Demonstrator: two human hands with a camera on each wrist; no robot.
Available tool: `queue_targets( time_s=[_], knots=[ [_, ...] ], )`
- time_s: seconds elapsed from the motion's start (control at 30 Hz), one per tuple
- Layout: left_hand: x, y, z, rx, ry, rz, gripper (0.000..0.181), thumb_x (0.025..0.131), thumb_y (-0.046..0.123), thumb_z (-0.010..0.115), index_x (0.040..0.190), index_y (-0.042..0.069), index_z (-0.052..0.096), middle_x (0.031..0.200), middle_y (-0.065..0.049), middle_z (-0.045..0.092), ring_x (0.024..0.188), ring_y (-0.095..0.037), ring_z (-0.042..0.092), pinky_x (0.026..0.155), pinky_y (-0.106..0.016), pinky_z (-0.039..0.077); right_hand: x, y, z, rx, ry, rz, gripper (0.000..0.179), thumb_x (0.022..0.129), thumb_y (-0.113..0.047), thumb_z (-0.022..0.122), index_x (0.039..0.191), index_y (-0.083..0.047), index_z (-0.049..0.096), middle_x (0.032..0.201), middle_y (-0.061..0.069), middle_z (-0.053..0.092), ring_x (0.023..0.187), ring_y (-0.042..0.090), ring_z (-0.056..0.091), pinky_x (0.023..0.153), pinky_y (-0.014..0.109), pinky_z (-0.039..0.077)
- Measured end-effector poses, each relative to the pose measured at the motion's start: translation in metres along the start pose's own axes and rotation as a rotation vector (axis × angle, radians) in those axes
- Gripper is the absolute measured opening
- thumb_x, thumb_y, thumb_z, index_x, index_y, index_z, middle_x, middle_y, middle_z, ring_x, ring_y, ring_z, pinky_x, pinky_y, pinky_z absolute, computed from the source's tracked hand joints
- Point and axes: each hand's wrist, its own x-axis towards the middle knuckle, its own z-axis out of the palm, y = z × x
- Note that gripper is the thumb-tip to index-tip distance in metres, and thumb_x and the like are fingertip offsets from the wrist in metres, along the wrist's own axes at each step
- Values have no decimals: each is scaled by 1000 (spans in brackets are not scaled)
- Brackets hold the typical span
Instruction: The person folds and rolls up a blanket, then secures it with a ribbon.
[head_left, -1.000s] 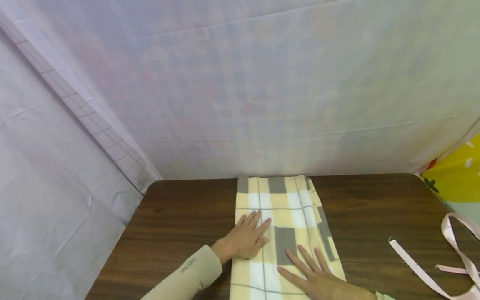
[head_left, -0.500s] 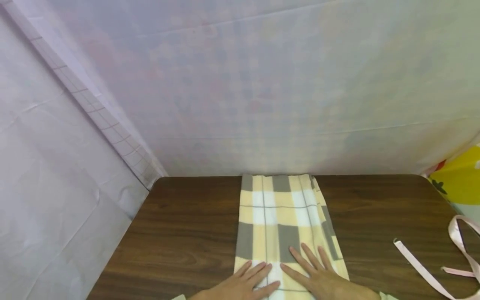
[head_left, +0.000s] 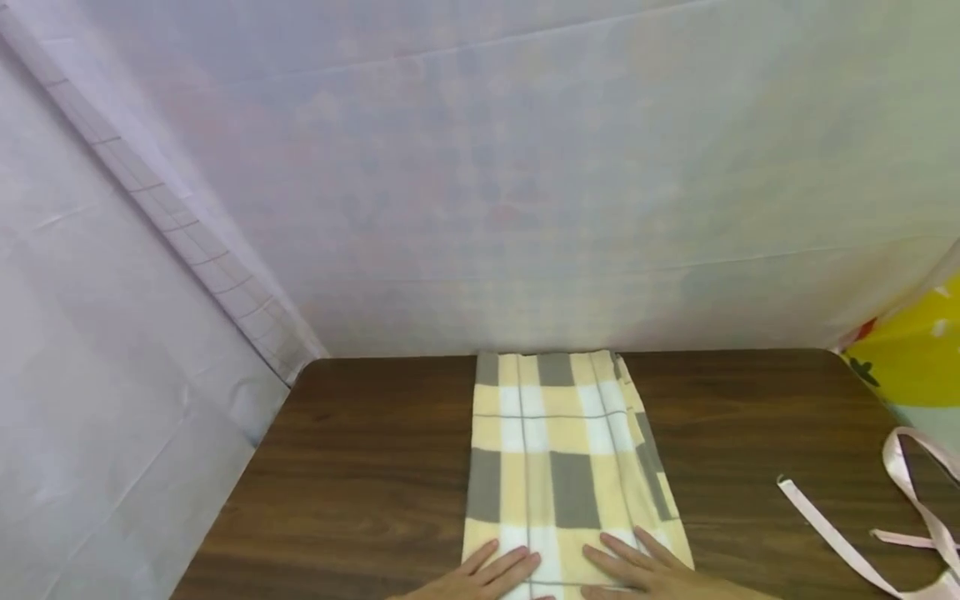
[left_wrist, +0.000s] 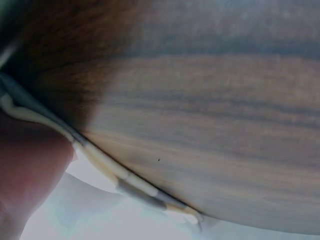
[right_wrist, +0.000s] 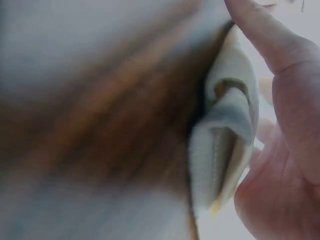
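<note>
A checked cloth in yellow, white and grey lies folded into a long strip across the table, from its far edge toward me. Low in the head view, my left hand rests on the near part of the strip, fingers spread and straight. To its right my right hand lies on the same cloth, fingers also extended. The left wrist view shows the layered cloth edge along the wood beside part of the hand. In the right wrist view the folded layers show beneath my hand.
The dark wooden table extends on both sides of the cloth. Pink straps lie loosely at the right. A pale fabric sheet hangs behind the far edge, with a white sheet on the left and yellow fabric at right.
My left hand has slid down the cloth toward me, from its middle to its near part. My right hand has also drawn back a little toward me.
</note>
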Motion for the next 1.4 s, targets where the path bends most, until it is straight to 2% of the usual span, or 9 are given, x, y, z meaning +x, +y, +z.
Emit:
queue_targets(
  time_s=[0.07,0.13,0.3,0.53,0.73,0.87,1.0,1.17,1.4],
  knots=[
    [-2,2,4,48,39,-4,82,97,67,37,160,20,12,164,-14,18,151,-24,20,121,-44,15,-8,-1,5,31,24,-29,60,102,-56,39,145,-15,50,157,15,37,153,24,7,121,39,-13],
    [-3,3,9,80,64,-6,83,96,68,36,160,20,14,164,-14,18,151,-24,20,122,-45,10,-16,-2,12,16,33,-29,61,103,-56,36,147,-16,49,154,13,42,153,23,13,122,39,-9],
    [-3,2,7,23,45,-6,84,96,68,38,160,21,12,165,-15,14,152,-24,15,123,-45,2,-28,-3,25,-72,57,-28,65,100,-61,35,150,-20,45,153,13,43,150,27,23,123,45,-2],
    [-2,1,0,-34,55,-7,85,95,66,43,160,21,13,165,-14,15,152,-23,18,123,-43,10,-29,-6,27,-129,70,-32,70,98,-65,36,151,-20,41,153,14,43,146,28,32,122,48,4],
    [-3,0,-1,-101,31,-15,84,96,64,44,160,21,10,165,-13,13,152,-22,16,121,-42,17,-30,-7,30,-167,80,-33,73,97,-67,35,153,-20,39,155,14,40,148,29,28,122,50,5],
    [-3,-2,-3,-115,-2,-13,81,98,62,41,160,22,8,166,-12,13,152,-21,15,121,-42,17,-30,-11,29,-171,75,-13,74,96,-69,36,152,-22,40,154,13,41,148,30,27,122,52,4],
    [-2,-5,-6,-97,-21,-8,78,100,62,37,160,23,8,165,-11,15,152,-20,16,120,-41,20,-29,-13,26,-140,60,11,73,96,-69,35,151,-22,42,153,14,42,148,30,27,122,51,1],
    [-2,-3,-10,-103,-12,-23,75,99,62,37,160,25,12,164,-11,19,151,-20,19,117,-42,27,-26,-14,22,-85,38,21,69,98,-65,37,150,-20,44,153,15,42,151,29,20,122,48,-6],
    [-1,0,-15,-189,-47,-54,72,101,58,37,160,25,12,164,-9,21,150,-21,23,116,-43,29,-21,-11,13,-61,24,14,70,95,-63,46,149,-19,46,157,14,37,153,26,11,122,43,-10]
  ],
)
